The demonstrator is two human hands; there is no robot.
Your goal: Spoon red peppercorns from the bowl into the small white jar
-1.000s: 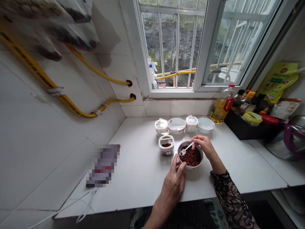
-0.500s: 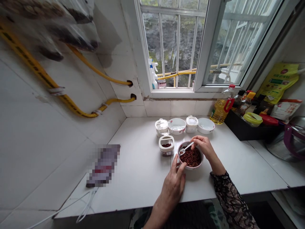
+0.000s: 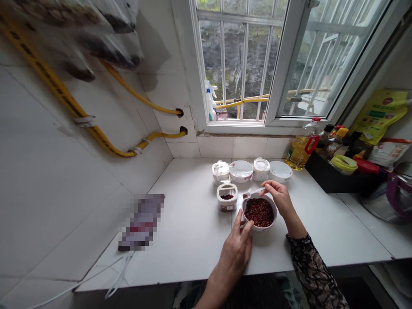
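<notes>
My right hand pinches the handle of a small white spoon. A few dark red grains sit in its scoop, which is raised over the far left rim of a white bowl. Dark red dried grains, which look like Sichuan peppercorns, fill much of that bowl. With thumb and fingers, my left hand grips the bowl's near left side. Just left of the bowl stands a small clear jar with a white rim, its lid up, holding some of the same dark grains.
Behind stand two lidded white jars and two white bowls. An oil bottle and a black box of condiments are at the right, near a metal pot. A blurred packet lies left.
The spoon has risen out of the peppercorns to the bowl's far left rim, toward the jar, with grains in its scoop. My left hand stays on the bowl. The view has shifted slightly.
</notes>
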